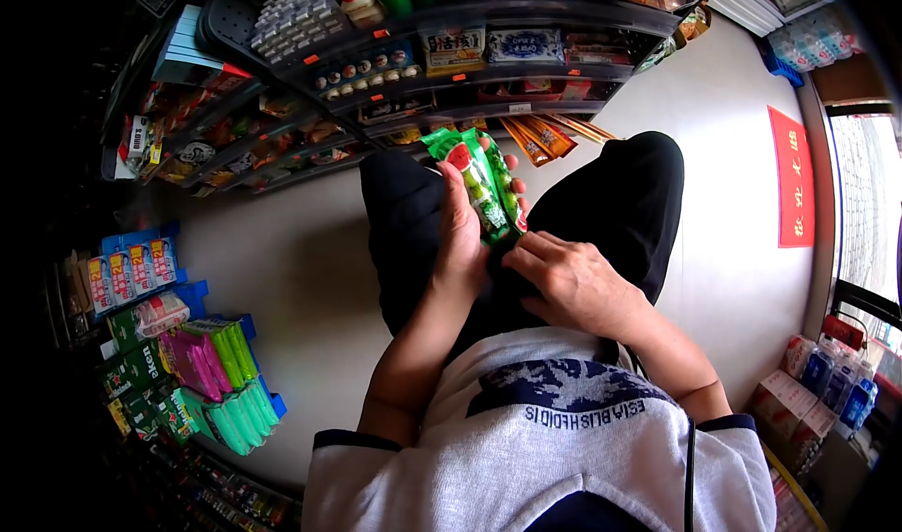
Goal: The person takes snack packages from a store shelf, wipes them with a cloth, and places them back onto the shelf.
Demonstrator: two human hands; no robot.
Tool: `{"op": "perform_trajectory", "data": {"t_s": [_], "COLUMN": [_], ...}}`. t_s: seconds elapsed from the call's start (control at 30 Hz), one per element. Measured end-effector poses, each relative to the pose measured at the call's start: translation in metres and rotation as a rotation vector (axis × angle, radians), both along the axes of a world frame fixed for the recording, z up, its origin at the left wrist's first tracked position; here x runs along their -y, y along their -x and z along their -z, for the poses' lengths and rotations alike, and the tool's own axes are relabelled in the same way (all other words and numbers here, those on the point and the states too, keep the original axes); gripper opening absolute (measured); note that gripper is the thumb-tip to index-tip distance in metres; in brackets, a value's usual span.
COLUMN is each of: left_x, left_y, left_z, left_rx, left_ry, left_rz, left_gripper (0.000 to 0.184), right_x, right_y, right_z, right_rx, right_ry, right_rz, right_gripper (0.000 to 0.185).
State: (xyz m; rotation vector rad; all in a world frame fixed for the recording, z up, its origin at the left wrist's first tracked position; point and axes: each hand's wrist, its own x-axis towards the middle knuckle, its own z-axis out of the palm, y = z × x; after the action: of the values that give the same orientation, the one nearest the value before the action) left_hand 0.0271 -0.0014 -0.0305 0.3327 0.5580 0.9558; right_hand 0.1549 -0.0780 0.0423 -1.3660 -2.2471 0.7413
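Green snack packets [484, 189] with a red watermelon-like picture are in my left hand [458, 227], whose thumb lies along the near side and whose fingers wrap round the far side. At least two packets lie side by side, tilted, above my lap. Close to their lower end is my right hand [573, 274], its fingers curled inward. What it pinches, if anything, is hidden by the fingers. Between my knees and the shelf, long orange packets [540, 139] stick out from the bottom shelf.
Stocked store shelves [404, 91] stand in front. To the left are stacked pink packs [195, 363], mint-green packs [225, 417] and blue-and-white boxes [132, 271]. Bottles [836, 377] stand on the right, near a red sign [791, 177] by the doorway. My knees are bent on both sides.
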Motion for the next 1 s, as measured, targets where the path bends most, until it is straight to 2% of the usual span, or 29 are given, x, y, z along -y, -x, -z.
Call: {"op": "perform_trajectory", "data": {"t_s": [0.07, 0.13, 0.2, 0.27, 0.3, 0.33, 0.37, 0.4, 0.43, 0.47, 0.5, 0.53, 0.6, 0.67, 0.73, 0.8, 0.87, 0.93, 0.97, 1.0], "left_x": [-0.004, -0.007, -0.006, 0.0, 0.003, 0.007, 0.014, 0.018, 0.019, 0.018, 0.016, 0.014, 0.015, 0.013, 0.009, 0.007, 0.005, 0.005, 0.006, 0.007], "left_y": [0.002, 0.005, 0.003, -0.002, 0.003, 0.002, -0.005, -0.012, -0.011, -0.008, -0.006, -0.004, -0.004, -0.006, -0.006, -0.002, 0.0, -0.001, -0.003, -0.005], "left_z": [0.007, 0.005, 0.003, -0.005, 0.006, 0.004, 0.003, 0.0, 0.001, 0.012, 0.016, 0.019, 0.023, 0.023, 0.017, 0.012, 0.012, 0.011, 0.011, 0.009], "left_rx": [0.102, 0.061, 0.108, 0.14, 0.267, 0.101, 0.024, -0.054, -0.021, 0.014, -0.003, -0.019, 0.044, 0.113, -0.005, -0.024, -0.026, -0.005, -0.1, -0.196], "left_ry": [0.041, -0.021, -0.041, 0.057, 0.025, 0.066, 0.001, -0.064, -0.078, 0.063, 0.082, 0.1, 0.128, 0.148, 0.168, 0.202, 0.134, 0.135, 0.075, 0.018], "left_rz": [-0.005, 0.029, 0.048, 0.054, 0.141, 0.125, 0.065, 0.002, 0.045, 0.114, 0.102, 0.094, 0.054, 0.013, -0.05, -0.022, 0.035, 0.015, -0.053, -0.12], "left_gripper": [0.066, 0.066, 0.065, 0.063, 0.066, 0.065, 0.065, 0.065, 0.062, 0.057, 0.053, 0.05, 0.047, 0.045, 0.039, 0.038, 0.039, 0.04, 0.04, 0.04], "right_x": [0.003, 0.0, -0.008, -0.018, -0.025, -0.032, -0.041, -0.045, -0.046, -0.047, -0.043, -0.039, -0.029, -0.025, -0.02, -0.018, -0.019, -0.021, -0.019, -0.019], "right_y": [-0.008, -0.017, -0.027, -0.026, -0.021, -0.016, -0.012, -0.006, 0.0, 0.005, 0.008, 0.01, 0.01, 0.004, -0.005, -0.017, -0.027, -0.026, -0.022, -0.016], "right_z": [-0.006, -0.026, -0.04, -0.047, -0.043, -0.034, -0.02, -0.008, 0.006, 0.016, 0.018, 0.02, 0.02, 0.021, 0.015, 0.006, 0.015, 0.009, 0.014, 0.014], "right_rx": [-0.041, -0.262, -0.4, -0.368, -0.325, -0.281, -0.177, -0.048, 0.062, 0.17, 0.197, 0.194, 0.158, 0.145, 0.073, -0.034, -0.192, -0.346, -0.311, -0.31], "right_ry": [0.048, 0.23, 0.163, -0.061, -0.144, -0.228, -0.307, -0.289, -0.324, -0.354, -0.36, -0.359, -0.226, -0.24, -0.003, 0.193, 0.079, 0.119, 0.056, 0.058], "right_rz": [-0.035, -0.089, -0.032, 0.192, 0.306, 0.417, 0.428, 0.42, 0.374, 0.327, 0.293, 0.289, 0.232, 0.213, 0.106, 0.062, 0.094, 0.336, 0.448, 0.451], "right_gripper": [0.027, 0.035, 0.039, 0.042, 0.044, 0.046, 0.051, 0.042, 0.036, 0.031, 0.021, 0.021, 0.017, 0.016, 0.033, 0.032, 0.026, 0.029, 0.042, 0.042]}}
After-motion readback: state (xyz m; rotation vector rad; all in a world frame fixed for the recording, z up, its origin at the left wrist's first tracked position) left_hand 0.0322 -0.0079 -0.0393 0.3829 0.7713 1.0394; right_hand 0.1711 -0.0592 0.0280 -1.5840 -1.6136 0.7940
